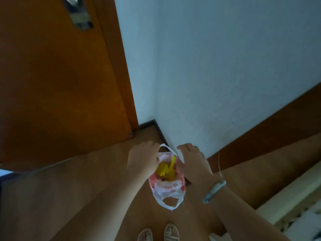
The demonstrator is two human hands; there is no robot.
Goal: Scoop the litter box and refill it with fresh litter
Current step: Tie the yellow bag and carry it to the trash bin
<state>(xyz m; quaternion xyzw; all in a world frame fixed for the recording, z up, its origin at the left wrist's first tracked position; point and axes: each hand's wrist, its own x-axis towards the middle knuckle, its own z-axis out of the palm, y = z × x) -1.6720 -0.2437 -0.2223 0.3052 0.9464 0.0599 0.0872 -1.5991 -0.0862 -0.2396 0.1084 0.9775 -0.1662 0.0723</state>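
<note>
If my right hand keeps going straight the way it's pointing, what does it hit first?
Your right hand would likely meet the white wall near the corner first, though depth is unclear.

Brown door (52, 84), white wall (225, 66)

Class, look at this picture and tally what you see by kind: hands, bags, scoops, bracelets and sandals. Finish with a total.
2 hands: left hand, right hand
1 plastic bag
1 yellow scoop
1 bracelet
2 sandals
Total: 7
</note>
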